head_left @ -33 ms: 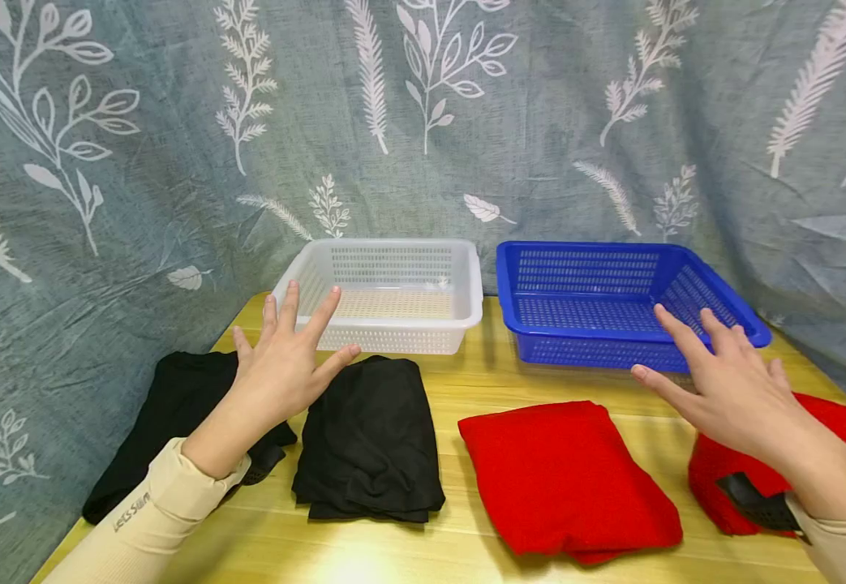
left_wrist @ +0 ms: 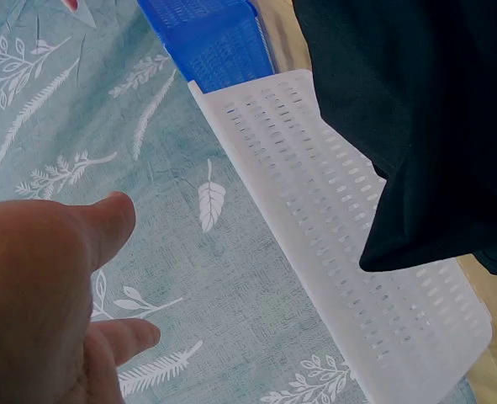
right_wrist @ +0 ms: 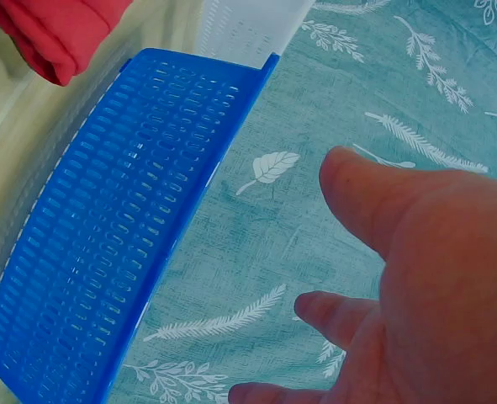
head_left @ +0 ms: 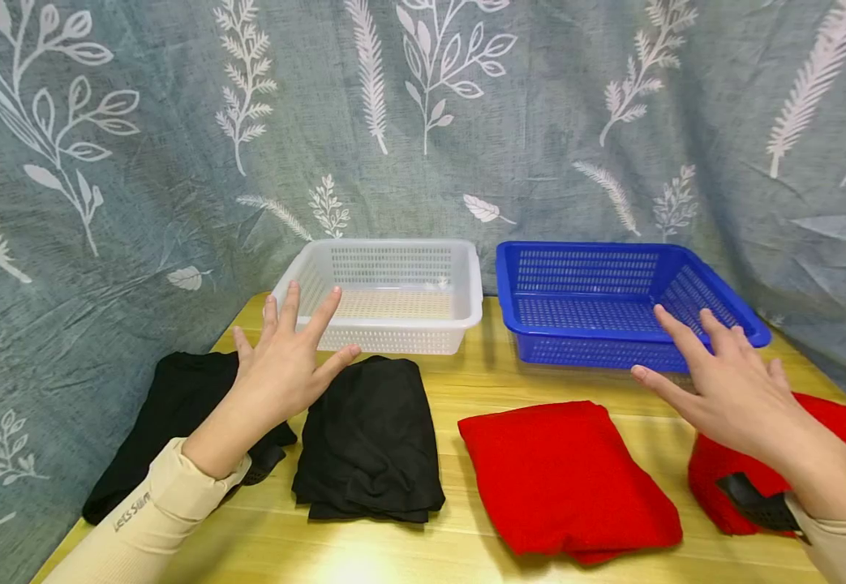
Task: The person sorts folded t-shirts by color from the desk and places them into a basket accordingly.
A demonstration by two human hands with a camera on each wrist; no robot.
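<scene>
The left hand (head_left: pixel 276 367) and right hand (head_left: pixel 740 393) held nothing, fingers spread. Two black cloths (head_left: pixel 367 446) lay left and two red cloths (head_left: pixel 569 478) right on the bench (head_left: pixel 452 389); a one-edge lift could have undone their folds.

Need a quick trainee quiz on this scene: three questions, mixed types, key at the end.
1. True or false: in the head view, the white rectangular plastic basket stands left of the blue rectangular plastic basket.
2. How many folded red cloths lie on the yellowish wooden table?
3. The person's left hand is: a) in a fist; b) spread, holding nothing; c) lifting the white basket.

Key: 1 true; 2 two; 3 b.
</scene>
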